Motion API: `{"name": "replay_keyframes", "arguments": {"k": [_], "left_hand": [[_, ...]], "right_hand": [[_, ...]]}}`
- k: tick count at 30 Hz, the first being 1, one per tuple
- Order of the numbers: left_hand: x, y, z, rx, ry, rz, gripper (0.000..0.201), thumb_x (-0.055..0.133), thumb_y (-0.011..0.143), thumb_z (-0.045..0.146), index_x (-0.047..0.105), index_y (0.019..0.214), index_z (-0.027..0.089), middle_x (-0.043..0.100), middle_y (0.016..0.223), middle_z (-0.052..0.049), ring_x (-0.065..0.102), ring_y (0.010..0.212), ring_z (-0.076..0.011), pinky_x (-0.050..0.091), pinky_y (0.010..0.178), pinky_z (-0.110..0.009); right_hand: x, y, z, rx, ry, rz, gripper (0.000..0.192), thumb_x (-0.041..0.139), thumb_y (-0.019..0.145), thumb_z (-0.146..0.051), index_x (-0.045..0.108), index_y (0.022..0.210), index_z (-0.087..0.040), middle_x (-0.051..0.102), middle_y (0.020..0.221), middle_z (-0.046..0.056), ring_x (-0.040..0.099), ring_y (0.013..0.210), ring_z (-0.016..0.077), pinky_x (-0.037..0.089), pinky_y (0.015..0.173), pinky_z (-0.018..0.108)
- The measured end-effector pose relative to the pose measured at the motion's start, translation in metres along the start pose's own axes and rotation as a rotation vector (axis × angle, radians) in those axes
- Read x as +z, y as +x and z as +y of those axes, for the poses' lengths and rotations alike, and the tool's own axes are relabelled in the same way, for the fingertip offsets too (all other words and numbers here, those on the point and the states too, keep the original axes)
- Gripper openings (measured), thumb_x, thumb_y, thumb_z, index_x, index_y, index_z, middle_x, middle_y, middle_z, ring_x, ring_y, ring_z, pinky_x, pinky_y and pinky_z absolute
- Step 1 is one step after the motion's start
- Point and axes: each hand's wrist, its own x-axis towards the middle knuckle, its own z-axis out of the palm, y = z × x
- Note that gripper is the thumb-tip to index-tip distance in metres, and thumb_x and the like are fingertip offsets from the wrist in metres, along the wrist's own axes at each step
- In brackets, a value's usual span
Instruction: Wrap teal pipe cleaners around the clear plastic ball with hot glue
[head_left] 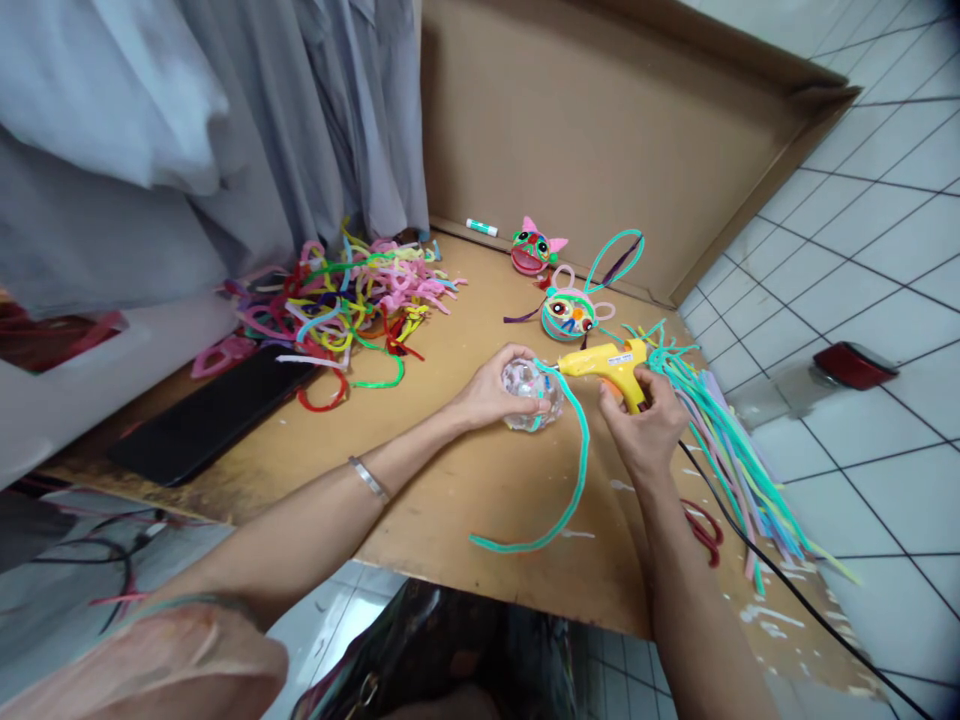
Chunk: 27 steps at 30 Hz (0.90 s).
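Left hand (491,388): curled around a clear faceted ball (531,394), fingers wrapped over its near side, holding it just above the cardboard bench (480,480). A silver bangle (368,478) sits on that forearm.

Right hand (643,425): closed on the grip of a yellow glue gun (609,364), directly right of the ball. The nozzle points left and meets the top of the ball, where one end of a teal pipe cleaner (571,470) lies against the surface. The rest of that pipe cleaner curves down between the two hands and trails toward the person along the bench.

The gun's black cord (780,580) runs from below the right hand toward the near right edge of the bench.

Beyond the right hand: a bundle of teal and pastel pipe cleaners (720,440) lies fanned out to its right. Red scissors (703,530) lie beside the right forearm, partly hidden by it.

Beyond both hands: two finished decorated balls, one with looped ears (568,314) and one with pink pointed ears (534,250), then a glue stick (481,227) by the cardboard wall.

Far left of the left hand: a mixed heap of coloured pipe cleaners (352,300) and a black flat object (210,415).
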Motion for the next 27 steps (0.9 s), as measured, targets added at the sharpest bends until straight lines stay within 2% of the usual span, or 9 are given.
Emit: {"name": "replay_keyframes", "arguments": {"k": [6,11,15,21,27], "left_hand": [[0.0015,-0.0008,0.0039,0.004,-0.022,0.007,0.069,0.084,0.05,0.033,0.055,0.11,0.018,0.06,0.097,0.001,0.057,0.085,-0.0148,0.049,0.082,-0.028],[0.0016,-0.001,0.0027,0.007,0.005,0.005,0.069,0.085,0.051,0.034,0.056,0.111,0.019,0.061,0.095,0.001,0.059,0.086,-0.0163,0.05,0.082,-0.029],[0.0016,-0.0001,0.0002,0.014,-0.007,0.011,0.069,0.085,0.05,0.034,0.055,0.111,0.02,0.061,0.098,0.001,0.059,0.087,-0.0166,0.049,0.082,-0.029],[0.0015,-0.0002,0.0018,0.005,-0.014,0.014,0.069,0.085,0.051,0.033,0.056,0.111,0.019,0.061,0.101,0.0,0.06,0.091,-0.0177,0.05,0.086,-0.031],[0.0009,0.0001,0.0018,0.004,-0.011,0.024,0.069,0.085,0.051,0.034,0.055,0.11,0.019,0.061,0.105,-0.002,0.059,0.094,-0.018,0.049,0.089,-0.031]], "right_hand": [[0.002,-0.0018,-0.0023,0.015,-0.005,0.007,0.038,0.064,0.072,-0.049,0.065,0.094,-0.017,0.071,0.082,0.007,0.062,0.065,0.0188,0.053,0.066,0.034],[0.0023,-0.0031,-0.0043,0.039,-0.001,-0.044,0.038,0.065,0.072,-0.048,0.064,0.094,-0.017,0.072,0.087,0.009,0.065,0.07,0.0208,0.055,0.071,0.036],[0.0021,-0.0037,-0.0048,0.013,-0.011,-0.038,0.036,0.065,0.072,-0.048,0.064,0.093,-0.019,0.072,0.087,0.008,0.065,0.072,0.0208,0.056,0.072,0.036],[0.0005,-0.0027,-0.0047,-0.014,0.016,-0.059,0.036,0.065,0.072,-0.048,0.064,0.093,-0.018,0.071,0.085,0.007,0.064,0.07,0.0199,0.055,0.069,0.034],[-0.0006,-0.0002,-0.0007,0.035,0.01,-0.016,0.038,0.066,0.069,-0.047,0.064,0.092,-0.017,0.069,0.078,0.005,0.062,0.065,0.0191,0.052,0.067,0.034]]}}
